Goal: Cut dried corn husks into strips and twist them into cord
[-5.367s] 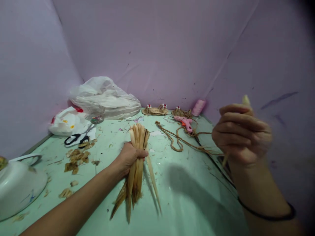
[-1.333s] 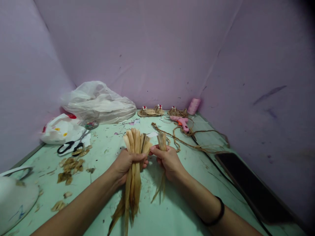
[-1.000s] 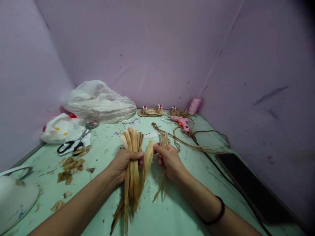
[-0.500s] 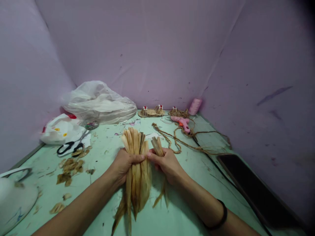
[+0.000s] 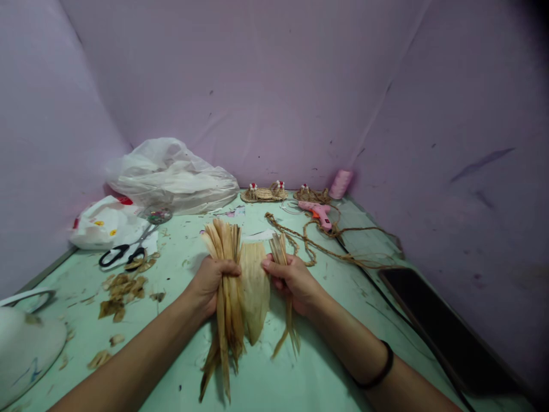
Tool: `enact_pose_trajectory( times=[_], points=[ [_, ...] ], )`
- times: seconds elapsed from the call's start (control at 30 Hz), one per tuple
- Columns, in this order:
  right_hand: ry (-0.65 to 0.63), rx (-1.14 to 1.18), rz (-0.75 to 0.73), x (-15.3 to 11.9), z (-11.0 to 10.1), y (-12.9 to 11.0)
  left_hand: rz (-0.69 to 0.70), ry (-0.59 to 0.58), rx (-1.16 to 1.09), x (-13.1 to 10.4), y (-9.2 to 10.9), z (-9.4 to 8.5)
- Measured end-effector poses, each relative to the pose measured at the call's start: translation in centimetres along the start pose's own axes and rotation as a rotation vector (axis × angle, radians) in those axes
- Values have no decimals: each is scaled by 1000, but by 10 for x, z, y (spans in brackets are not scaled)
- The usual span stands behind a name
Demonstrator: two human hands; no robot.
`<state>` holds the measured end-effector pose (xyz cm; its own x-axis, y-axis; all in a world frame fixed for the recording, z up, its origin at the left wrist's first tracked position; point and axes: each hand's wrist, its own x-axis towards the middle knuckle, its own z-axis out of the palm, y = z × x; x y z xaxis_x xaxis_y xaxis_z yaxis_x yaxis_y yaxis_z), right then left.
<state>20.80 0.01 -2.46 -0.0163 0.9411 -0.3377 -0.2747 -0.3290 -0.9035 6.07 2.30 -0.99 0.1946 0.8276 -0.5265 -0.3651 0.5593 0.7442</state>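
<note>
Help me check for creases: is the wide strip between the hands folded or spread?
Spread: the wide strip shows its broad face between the left hand and the right hand, no fold visible.

You can see crinkly, thin plastic in the big bag (image 5: 174, 180), shiny metal scissor blades (image 5: 149, 233), and rough, twisted rope (image 5: 295, 234).

Head view looks forward and down over the tabletop (image 5: 321, 366)

Clock from worktop (image 5: 317, 375) near side: plastic bag (image 5: 171, 180) 11, scissors (image 5: 140, 243) 10, pink spool (image 5: 341, 184) 1, dark flat slab (image 5: 446, 332) 2.
</note>
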Motion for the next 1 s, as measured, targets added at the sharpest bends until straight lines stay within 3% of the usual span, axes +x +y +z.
enact_pose_trajectory(
  times=[0.33, 0.63, 0.83, 1.0],
  points=[
    [-20, -35, -74, 0, 2, 5, 79, -273, 24, 0, -4, -2],
    [-34, -121, -157, 4, 5, 13, 143, -202, 78, -3, -9, 0],
    [58, -274, -208, 2, 7, 10, 143, -198, 87, 0, -12, 1],
    [151, -435, -333, 1, 6, 9, 151, -152, 122, 0, -15, -1]
  ],
)
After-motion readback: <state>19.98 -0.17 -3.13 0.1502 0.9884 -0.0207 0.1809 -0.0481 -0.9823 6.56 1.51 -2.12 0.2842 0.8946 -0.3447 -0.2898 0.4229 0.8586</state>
